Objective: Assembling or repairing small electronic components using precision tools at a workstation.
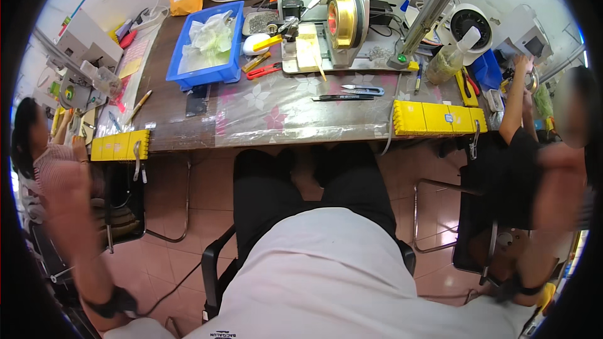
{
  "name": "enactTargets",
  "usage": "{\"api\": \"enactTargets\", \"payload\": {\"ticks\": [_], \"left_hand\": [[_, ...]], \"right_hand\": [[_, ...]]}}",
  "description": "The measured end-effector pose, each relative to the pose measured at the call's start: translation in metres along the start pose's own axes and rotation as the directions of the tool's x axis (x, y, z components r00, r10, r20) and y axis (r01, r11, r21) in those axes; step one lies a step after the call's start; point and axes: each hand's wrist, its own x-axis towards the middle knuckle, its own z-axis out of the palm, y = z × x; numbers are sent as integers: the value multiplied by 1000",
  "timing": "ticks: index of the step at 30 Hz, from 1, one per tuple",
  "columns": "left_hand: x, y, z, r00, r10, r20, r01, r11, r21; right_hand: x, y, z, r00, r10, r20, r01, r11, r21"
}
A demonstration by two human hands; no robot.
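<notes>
Both my arms are raised out to the sides, away from the table. My left hand [68,198] is a blur at the far left, over the view of a seated co-worker in a striped top. My right hand [561,172] is equally smeared at the far right, in front of a co-worker in black. Neither hand's fingers can be made out, and I see nothing held in them. Nearest my left hand is a yellow block strip [119,145] clamped to the table edge. Another yellow strip [440,118] lies nearer my right side.
On the table [276,129] stand a blue tray [204,81] with plastic bags and a machine with a gold wheel [341,22]. Red-handled pliers [264,71], a grey-blue cutter [363,90] and a black pen-like tool [342,98] lie in front. A plastic bottle [446,66] leans right.
</notes>
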Motion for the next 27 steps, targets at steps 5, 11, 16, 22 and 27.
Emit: {"api": "enactTargets", "payload": {"ticks": [5,11,16,22,27], "left_hand": [[-151,-61,91,607,-535,588,220,824,523],[-207,-63,114,157,-814,560,757,463,461],[-195,-73,138,-45,-835,548,932,162,323],[-194,-66,143,-18,-862,507,903,204,379],[-201,-70,145,-9,-884,467,901,195,388]], "right_hand": [[-181,136,106,580,626,521,-470,780,-414],[-227,95,135,421,768,482,-598,635,-489],[-249,122,152,221,883,413,-818,398,-414],[-236,129,163,261,860,438,-653,492,-576],[-159,160,188,740,590,322,-523,806,-275]]}}
